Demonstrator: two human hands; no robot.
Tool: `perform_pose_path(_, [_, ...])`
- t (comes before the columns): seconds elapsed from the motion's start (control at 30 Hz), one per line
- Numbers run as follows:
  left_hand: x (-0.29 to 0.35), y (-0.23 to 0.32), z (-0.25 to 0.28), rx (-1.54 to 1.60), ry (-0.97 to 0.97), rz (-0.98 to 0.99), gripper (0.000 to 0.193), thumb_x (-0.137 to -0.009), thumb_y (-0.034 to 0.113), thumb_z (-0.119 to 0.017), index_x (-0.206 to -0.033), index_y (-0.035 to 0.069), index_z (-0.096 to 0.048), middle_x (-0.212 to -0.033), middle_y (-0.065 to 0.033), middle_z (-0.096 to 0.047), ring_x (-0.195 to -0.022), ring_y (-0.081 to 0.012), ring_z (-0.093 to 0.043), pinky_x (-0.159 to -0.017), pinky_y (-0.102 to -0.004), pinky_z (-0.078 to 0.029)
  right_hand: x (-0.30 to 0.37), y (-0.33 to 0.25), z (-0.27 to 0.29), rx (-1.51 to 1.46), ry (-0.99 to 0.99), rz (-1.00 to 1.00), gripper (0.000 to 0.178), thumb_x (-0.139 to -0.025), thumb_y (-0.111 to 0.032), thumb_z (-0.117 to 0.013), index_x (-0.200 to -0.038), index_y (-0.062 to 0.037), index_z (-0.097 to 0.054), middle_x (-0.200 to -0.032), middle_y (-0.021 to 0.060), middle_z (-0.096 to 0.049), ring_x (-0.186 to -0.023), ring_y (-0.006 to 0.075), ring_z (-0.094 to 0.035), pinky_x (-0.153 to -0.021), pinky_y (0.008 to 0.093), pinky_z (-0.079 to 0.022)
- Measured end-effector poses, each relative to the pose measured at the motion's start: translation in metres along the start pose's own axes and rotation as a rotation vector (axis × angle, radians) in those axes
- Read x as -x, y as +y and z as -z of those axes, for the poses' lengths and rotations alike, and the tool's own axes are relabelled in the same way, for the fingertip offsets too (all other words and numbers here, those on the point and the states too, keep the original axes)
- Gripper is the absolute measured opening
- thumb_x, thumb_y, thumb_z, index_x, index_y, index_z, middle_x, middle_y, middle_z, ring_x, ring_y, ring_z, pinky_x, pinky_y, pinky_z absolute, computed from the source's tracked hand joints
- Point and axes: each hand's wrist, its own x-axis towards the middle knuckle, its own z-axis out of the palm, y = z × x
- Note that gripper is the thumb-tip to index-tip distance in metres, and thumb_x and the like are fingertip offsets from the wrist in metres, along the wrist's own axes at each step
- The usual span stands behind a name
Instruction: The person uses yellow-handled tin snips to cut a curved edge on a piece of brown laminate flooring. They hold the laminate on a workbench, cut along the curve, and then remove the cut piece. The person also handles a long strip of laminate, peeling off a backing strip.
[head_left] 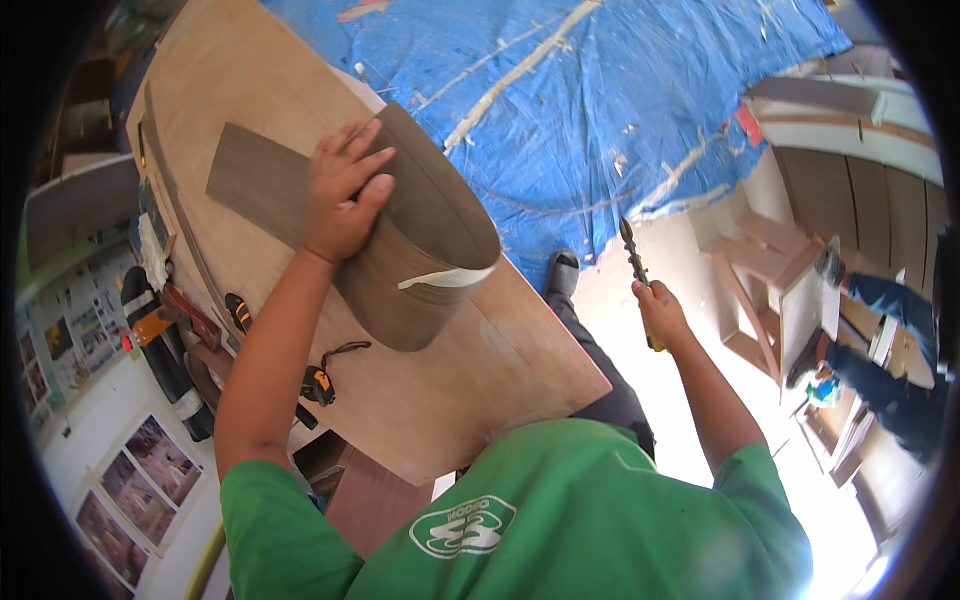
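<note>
My left hand [345, 195] lies palm down with fingers spread on a long strip of brown wood-grain veneer [440, 190]. The strip's near end curls over in a wide loop, and a pale torn patch shows along the bend. Beneath it is a large light-brown wooden board [500, 345], set at a slant in front of my body. Off to the right, beyond the board's edge, my right hand [664, 316] is closed around a pair of snips [630, 243] with dark pointed jaws directed away from me; part of the yellow handle shows below the fist.
A black-and-orange tape measure [319, 384] rests on the board's near left part. Blue tarpaulin [620, 110] covers the floor ahead. A wooden stool [768, 255] stands at right, near another person's blue-clad limbs [890, 300]. Clamp-like tools [165, 330] and pictures [140, 480] are at left.
</note>
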Motion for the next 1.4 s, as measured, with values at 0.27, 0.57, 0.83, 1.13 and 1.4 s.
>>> perform_pose_path(0.27, [-0.004,0.104,0.089,-0.027,-0.057,0.068,0.031,-0.089,0.018,-0.074,-0.067,0.006,-0.054,-0.068,-0.0094,-0.055,-0.073,-0.0314,-0.057,-0.075,-0.0441,-0.043,0.028,0.144,0.017,0.150,-0.020,-0.177,0.073,-0.095,-0.063,-0.055,-0.108,0.0085,-0.065,-0.100,0.0307,-0.070,-0.100,0.0429,-0.070,-0.088,0.0476,-0.052])
perform_pose_path(0.57, [0.004,0.183,0.190,-0.373,0.241,-0.004,0.044,-0.085,0.015,-0.080,-0.063,0.006,-0.043,-0.062,-0.0093,-0.042,-0.061,-0.0318,-0.045,-0.062,-0.0429,-0.037,0.025,0.186,0.046,0.125,0.015,-0.122,0.077,-0.092,-0.065,-0.056,-0.108,0.0103,-0.066,-0.102,0.0329,-0.070,-0.101,0.0447,-0.070,-0.088,0.0488,-0.053])
perform_pose_path(0.83, [0.044,0.210,0.277,-0.778,0.669,0.415,0.060,-0.096,0.039,-0.072,-0.057,0.004,-0.043,-0.056,-0.0095,-0.044,-0.055,-0.0278,-0.043,-0.055,-0.0429,-0.036,0.012,0.136,0.067,0.016,0.087,0.073,0.072,-0.093,-0.062,-0.058,-0.101,0.0086,-0.065,-0.094,0.0300,-0.070,-0.092,0.0427,-0.070,-0.083,0.0485,-0.053])
perform_pose_path(1.13, [0.098,0.219,0.256,-0.720,0.919,0.907,0.083,-0.095,0.072,-0.053,-0.061,-0.003,-0.056,-0.057,-0.0167,-0.054,-0.057,-0.0336,-0.046,-0.060,-0.0455,-0.043,-0.006,0.143,0.068,0.001,0.095,0.152,0.074,-0.094,-0.064,-0.058,-0.099,0.0092,-0.066,-0.093,0.0315,-0.069,-0.093,0.0445,-0.069,-0.084,0.0488,-0.053])
perform_pose_path(1.4, [0.120,0.227,0.204,-0.584,0.815,1.162,0.095,-0.094,0.082,-0.038,-0.079,-0.004,-0.074,-0.080,-0.0278,-0.070,-0.083,-0.0463,-0.066,-0.079,-0.0514,-0.049,0.065,0.055,0.064,0.096,0.150,0.754,0.053,-0.086,-0.040,-0.074,-0.118,0.0002,-0.064,-0.117,0.0257,-0.064,-0.112,0.0434,-0.057,-0.097,0.0493,-0.047])
